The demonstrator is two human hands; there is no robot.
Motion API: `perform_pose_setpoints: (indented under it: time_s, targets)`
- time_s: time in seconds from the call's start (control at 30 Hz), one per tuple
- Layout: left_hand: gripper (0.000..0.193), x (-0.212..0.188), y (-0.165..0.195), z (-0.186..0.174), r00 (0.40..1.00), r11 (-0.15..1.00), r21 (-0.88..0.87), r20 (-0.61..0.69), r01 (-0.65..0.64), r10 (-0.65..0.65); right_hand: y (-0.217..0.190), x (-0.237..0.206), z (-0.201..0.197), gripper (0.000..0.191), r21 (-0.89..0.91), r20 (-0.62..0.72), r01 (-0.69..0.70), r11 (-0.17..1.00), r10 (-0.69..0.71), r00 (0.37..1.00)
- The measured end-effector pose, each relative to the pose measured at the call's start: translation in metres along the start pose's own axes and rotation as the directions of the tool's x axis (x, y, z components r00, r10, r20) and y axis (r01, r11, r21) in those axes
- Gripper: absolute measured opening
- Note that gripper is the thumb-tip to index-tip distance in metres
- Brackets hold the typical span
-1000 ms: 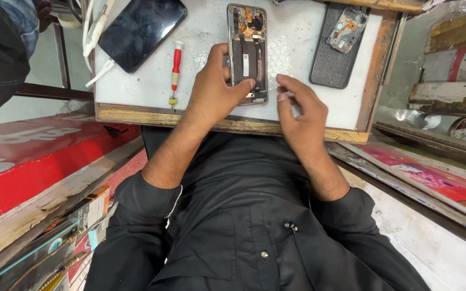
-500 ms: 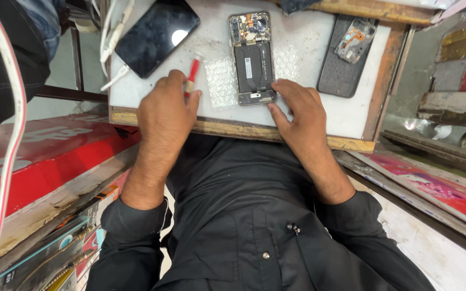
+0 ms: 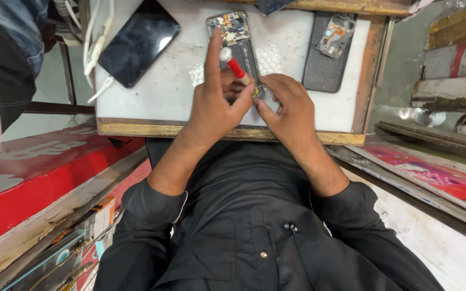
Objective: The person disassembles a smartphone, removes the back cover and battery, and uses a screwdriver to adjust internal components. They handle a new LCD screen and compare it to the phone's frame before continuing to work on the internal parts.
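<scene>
An opened phone (image 3: 234, 32) with its circuit board bare lies on the white work board (image 3: 157, 94). My left hand (image 3: 214, 105) grips a red-handled screwdriver (image 3: 235, 67), index finger stretched along it, its tip down at the phone's lower end. My right hand (image 3: 289, 108) rests beside it, fingertips pinched at the phone's lower edge near the screwdriver tip. What the right fingers pinch is too small to make out.
A dark phone (image 3: 138, 40) with a glossy screen lies at the board's left, white cables (image 3: 95, 48) beside it. A grey back cover (image 3: 330, 51) lies at the right. A wooden frame (image 3: 233, 132) edges the board; red boxes (image 3: 39, 183) stand at the left.
My left hand picked up the red screwdriver from the board's left side and brought it over to the opened phone. My right hand stayed at the phone's lower edge.
</scene>
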State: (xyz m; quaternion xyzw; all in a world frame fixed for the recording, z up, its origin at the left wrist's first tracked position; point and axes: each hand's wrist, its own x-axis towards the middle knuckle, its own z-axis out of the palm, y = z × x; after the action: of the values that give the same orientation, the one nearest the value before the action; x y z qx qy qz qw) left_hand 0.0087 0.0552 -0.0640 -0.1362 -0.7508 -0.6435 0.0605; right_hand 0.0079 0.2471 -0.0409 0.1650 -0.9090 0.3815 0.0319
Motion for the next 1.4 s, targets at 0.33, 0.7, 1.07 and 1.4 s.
perform_pose_setpoints:
  time_s: [0.33, 0.7, 1.07, 1.4]
  targets:
    - [0.084, 0.006, -0.021, 0.019, 0.996, 0.987, 0.144, 0.065, -0.065, 0.056, 0.010, -0.003, -0.004, 0.042, 0.007, 0.009, -0.012, 1.000, 0.012, 1.000]
    - [0.086, 0.004, -0.029, 0.018, 0.996, 0.987, 0.146, 0.051, -0.073, 0.067, 0.010, -0.002, -0.004, 0.044, 0.001, 0.006, 0.011, 1.000, -0.011, 1.000]
    - [0.064, 0.013, -0.004, 0.013, 0.915, 0.836, 0.372, 0.159, -0.404, 0.372, 0.016, -0.004, 0.001, 0.036, -0.050, 0.011, -0.018, 0.999, 0.018, 1.000]
    - [0.049, 0.021, 0.026, 0.011, 0.945, 0.929, 0.267, 0.272, -0.255, 0.181, 0.021, -0.008, 0.006, 0.039, 0.028, 0.000, -0.072, 0.997, 0.072, 0.997]
